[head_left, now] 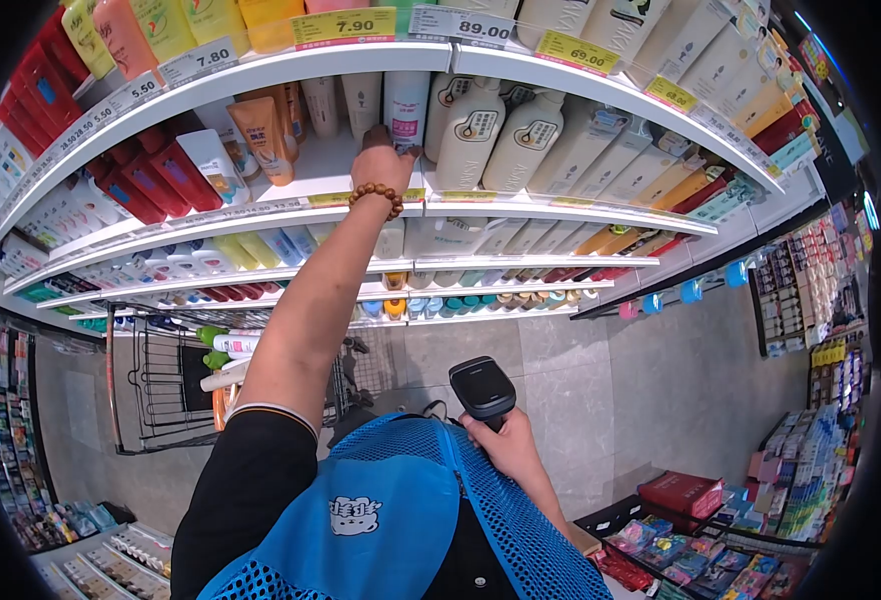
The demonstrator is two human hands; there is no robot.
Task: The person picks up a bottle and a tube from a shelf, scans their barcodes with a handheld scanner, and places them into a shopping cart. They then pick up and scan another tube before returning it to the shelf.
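White tube point(405, 105) with a pink band low on it, standing upright on the second shelf from the top, toward 12 o'clock in the head view, set among other white tubes and bottles; its foot is hidden, touch unclear. Black handheld barcode scanner point(483, 391), toward 6 o'clock just right of centre, head tilted up and left, handle gripped from below.

Black scanner point(482, 389), blue mesh vest point(401, 510)

One black handheld barcode scanner point(482, 390); one wire shopping trolley point(166, 385); one brown wooden bead bracelet point(377, 196); two bare hands; four white curved shelves.
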